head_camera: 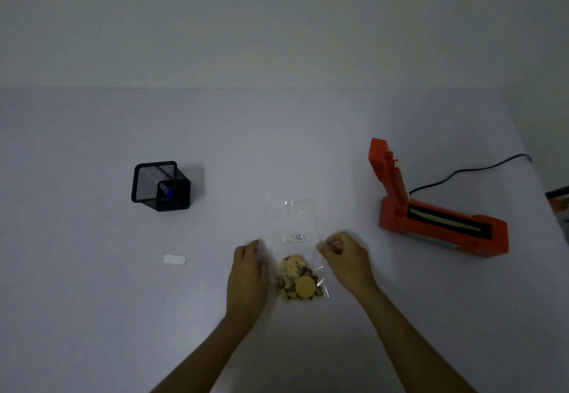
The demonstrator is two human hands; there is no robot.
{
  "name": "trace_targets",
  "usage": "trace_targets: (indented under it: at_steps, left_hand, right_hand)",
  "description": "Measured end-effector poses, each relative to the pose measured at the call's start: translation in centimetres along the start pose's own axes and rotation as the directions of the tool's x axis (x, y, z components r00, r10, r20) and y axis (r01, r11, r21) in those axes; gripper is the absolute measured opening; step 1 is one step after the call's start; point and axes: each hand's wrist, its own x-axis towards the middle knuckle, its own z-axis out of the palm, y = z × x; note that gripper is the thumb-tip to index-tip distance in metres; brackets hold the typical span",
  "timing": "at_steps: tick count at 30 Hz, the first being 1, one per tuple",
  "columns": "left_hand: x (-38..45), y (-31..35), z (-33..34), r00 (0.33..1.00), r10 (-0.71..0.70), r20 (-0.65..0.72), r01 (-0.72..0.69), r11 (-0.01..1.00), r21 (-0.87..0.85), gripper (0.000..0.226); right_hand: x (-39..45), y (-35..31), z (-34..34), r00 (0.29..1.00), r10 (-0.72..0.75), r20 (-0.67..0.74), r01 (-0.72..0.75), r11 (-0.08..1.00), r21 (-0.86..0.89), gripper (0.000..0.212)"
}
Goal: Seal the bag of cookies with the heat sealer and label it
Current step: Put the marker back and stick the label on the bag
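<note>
Hands (248,272) flank labelled cookie bag (297,257); heat sealer (431,208) open.

two bare forearms, left hand (246,272), right hand (346,258), no sleeves

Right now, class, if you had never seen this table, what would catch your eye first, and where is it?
The bright orange heat sealer on the right, its lid raised open, stands out most. At the near centre lies a clear bag of cookies with a small label on it, flanked by both hands: left hand, right hand. On the left stands a black mesh pen holder.
</note>
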Motion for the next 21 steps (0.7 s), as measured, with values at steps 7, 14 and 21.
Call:
trace_targets:
  at_steps: [7, 14, 21]
  left_hand:
    - [0.1, 1.2, 1.4, 0.972, -0.234, -0.018, 0.225, 0.952, -0.208, 0.03]
    - [7.4, 2.2, -0.5, 0.955, -0.274, -0.116, 0.221, 0.914, -0.339, 0.021]
    - [16.5, 3.6, -2.0, 0.935, -0.29, -0.204, 0.204, 0.91, -0.361, 0.024]
  right_hand:
    - [-0.2, 0.9, 1.2, 0.986, 0.127, 0.112, -0.143, 0.977, 0.155, 0.008]
    - [5.9, -4.9, 2.6, 0.995, 0.061, 0.074, -0.075, 0.976, 0.206, 0.013]
    - [13.7, -11.0, 4.6, 1.0, 0.008, 0.029, -0.014, 0.976, 0.217, 0.008]
